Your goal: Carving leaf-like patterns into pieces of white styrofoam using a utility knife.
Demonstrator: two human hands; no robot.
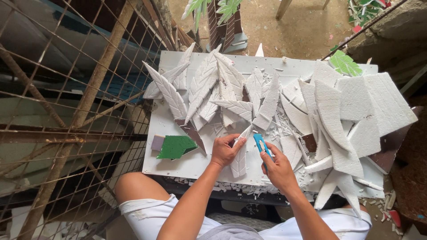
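Note:
My left hand (225, 150) grips a white foam leaf shape (239, 161) lying on the white work board (187, 162). My right hand (278, 168) holds a blue utility knife (261, 146), its tip close to the leaf's upper edge. Several carved white foam leaves (213, 84) are piled across the back of the board. Uncut white foam offcuts (351, 115) are stacked on the right side.
A green foam piece (175, 146) lies at the board's left, beside a small purple-grey block (157, 142). A rusty wire mesh frame (66, 111) stands to the left. Green painted leaves (345, 64) lie at the back right. Foam crumbs litter the board's front edge.

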